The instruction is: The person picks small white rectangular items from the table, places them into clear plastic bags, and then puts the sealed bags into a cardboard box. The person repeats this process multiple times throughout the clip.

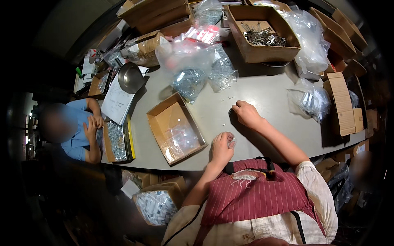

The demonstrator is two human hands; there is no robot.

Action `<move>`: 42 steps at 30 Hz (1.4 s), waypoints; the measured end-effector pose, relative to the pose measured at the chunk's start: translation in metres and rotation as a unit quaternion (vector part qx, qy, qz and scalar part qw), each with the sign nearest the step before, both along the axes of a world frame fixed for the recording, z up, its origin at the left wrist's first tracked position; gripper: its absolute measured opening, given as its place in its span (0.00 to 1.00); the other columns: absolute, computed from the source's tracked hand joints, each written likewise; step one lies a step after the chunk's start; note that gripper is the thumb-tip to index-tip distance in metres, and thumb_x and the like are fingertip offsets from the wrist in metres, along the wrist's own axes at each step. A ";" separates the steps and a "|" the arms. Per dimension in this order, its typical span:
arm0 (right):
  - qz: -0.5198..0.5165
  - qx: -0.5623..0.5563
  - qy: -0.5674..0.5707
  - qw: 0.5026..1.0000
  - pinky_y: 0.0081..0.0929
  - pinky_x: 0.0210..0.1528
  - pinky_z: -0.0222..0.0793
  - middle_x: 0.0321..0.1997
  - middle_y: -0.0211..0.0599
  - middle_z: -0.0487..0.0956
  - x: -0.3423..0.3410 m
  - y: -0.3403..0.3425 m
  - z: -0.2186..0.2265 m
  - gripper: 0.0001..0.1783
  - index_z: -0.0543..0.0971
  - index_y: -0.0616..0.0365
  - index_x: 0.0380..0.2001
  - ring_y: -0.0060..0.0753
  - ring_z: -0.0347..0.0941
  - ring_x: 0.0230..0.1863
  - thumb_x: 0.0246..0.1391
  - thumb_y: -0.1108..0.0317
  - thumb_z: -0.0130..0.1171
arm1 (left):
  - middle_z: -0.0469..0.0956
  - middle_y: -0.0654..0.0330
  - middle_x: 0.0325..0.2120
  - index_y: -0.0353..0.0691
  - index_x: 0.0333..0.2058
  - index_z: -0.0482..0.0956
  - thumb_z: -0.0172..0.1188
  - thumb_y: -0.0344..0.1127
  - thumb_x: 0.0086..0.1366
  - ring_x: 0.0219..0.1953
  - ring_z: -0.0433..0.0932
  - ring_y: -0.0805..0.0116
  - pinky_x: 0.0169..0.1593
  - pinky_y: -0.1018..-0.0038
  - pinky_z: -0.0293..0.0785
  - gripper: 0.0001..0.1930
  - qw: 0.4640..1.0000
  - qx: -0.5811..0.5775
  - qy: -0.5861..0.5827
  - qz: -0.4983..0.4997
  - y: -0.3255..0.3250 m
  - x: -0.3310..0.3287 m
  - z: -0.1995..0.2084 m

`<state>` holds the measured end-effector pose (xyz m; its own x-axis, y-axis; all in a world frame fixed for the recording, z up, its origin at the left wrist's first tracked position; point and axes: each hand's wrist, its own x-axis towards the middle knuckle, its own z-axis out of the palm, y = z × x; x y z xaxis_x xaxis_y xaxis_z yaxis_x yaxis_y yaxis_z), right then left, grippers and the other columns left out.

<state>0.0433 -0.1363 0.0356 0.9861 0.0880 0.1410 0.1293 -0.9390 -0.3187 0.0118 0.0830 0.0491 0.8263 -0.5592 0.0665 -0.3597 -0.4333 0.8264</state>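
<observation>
My left hand (222, 149) is curled near the table's front edge around a small clear plastic bag (232, 142), part of which shows beside the fingers. My right hand (248, 115) is low over the table, farther off and to the right, its fingers pinched together; whatever is between them is hidden. Several tiny pale metal pieces (231, 97) lie just beyond the right fingertips, and another small piece (224, 124) rests between the two hands. To the left of my left hand, an open cardboard box (158, 119) holds flat clear bags with small pieces.
Bags of metal parts (189, 84) lie beyond the box. A deep carton of metal clips (262, 37) stands at the back. At left are a metal scoop (131, 78) on papers and a tray of screws (116, 141), beside a seated person in blue (78, 127). Another bag (312, 102) lies right.
</observation>
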 end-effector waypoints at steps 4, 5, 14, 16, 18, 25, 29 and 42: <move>0.013 -0.075 0.015 0.997 0.40 0.40 0.81 0.38 0.50 0.78 -0.007 0.014 0.003 0.09 0.78 0.64 0.34 0.50 0.80 0.42 0.46 0.75 0.58 | 0.81 0.50 0.36 0.37 0.38 0.79 0.65 0.30 0.60 0.42 0.79 0.45 0.48 0.56 0.75 0.09 1.000 -0.002 0.017 0.009 0.004 -0.002 0.000; 0.012 -0.090 0.017 0.996 0.39 0.39 0.81 0.37 0.51 0.79 -0.010 0.016 0.005 0.09 0.78 0.65 0.34 0.50 0.80 0.41 0.46 0.75 0.58 | 0.81 0.50 0.36 0.37 0.38 0.79 0.65 0.31 0.60 0.42 0.79 0.45 0.48 0.56 0.75 0.09 1.000 -0.001 0.013 0.010 0.004 -0.001 0.001; -0.060 0.394 0.078 0.914 0.29 0.33 0.73 0.30 0.40 0.80 -0.039 0.008 0.045 0.10 0.80 0.63 0.36 0.35 0.74 0.28 0.49 0.71 0.63 | 0.83 0.50 0.41 0.41 0.47 0.78 0.66 0.34 0.61 0.46 0.82 0.47 0.49 0.60 0.77 0.15 0.993 -0.024 0.103 0.059 -0.004 0.004 0.006; -0.002 0.391 0.003 0.920 0.26 0.32 0.73 0.31 0.38 0.80 -0.050 0.022 0.063 0.08 0.81 0.63 0.37 0.30 0.76 0.29 0.54 0.73 0.64 | 0.84 0.50 0.43 0.41 0.49 0.78 0.67 0.35 0.61 0.47 0.83 0.48 0.49 0.61 0.78 0.17 0.989 -0.035 0.120 0.075 -0.007 0.003 0.006; 0.101 0.365 -0.074 0.922 0.24 0.31 0.72 0.33 0.37 0.81 -0.054 0.029 0.066 0.06 0.83 0.62 0.39 0.29 0.77 0.30 0.57 0.75 0.65 | 0.84 0.51 0.44 0.42 0.49 0.78 0.68 0.36 0.61 0.48 0.84 0.50 0.50 0.61 0.78 0.18 0.987 -0.025 0.140 0.078 -0.010 0.005 0.009; 0.034 0.156 -0.058 0.985 0.36 0.41 0.77 0.43 0.43 0.80 -0.012 0.015 0.028 0.14 0.81 0.61 0.44 0.47 0.78 0.40 0.53 0.75 0.61 | 0.85 0.56 0.41 0.42 0.47 0.79 0.70 0.35 0.61 0.45 0.84 0.61 0.50 0.67 0.77 0.17 0.980 -0.055 0.169 0.085 -0.006 0.007 0.006; 0.106 -0.025 -0.076 0.991 0.38 0.42 0.77 0.39 0.43 0.77 -0.002 0.012 -0.002 0.13 0.77 0.60 0.38 0.47 0.76 0.40 0.46 0.72 0.60 | 0.85 0.57 0.39 0.41 0.47 0.79 0.70 0.35 0.61 0.46 0.83 0.63 0.50 0.68 0.76 0.16 0.976 -0.048 0.190 0.092 0.001 0.005 0.016; 0.135 0.298 -0.011 0.945 0.40 0.37 0.75 0.33 0.43 0.76 -0.036 0.021 0.059 0.12 0.79 0.60 0.36 0.50 0.76 0.35 0.48 0.69 0.66 | 0.85 0.57 0.38 0.39 0.45 0.78 0.66 0.30 0.63 0.44 0.84 0.65 0.48 0.68 0.78 0.13 0.983 -0.062 0.130 0.110 0.003 0.003 -0.008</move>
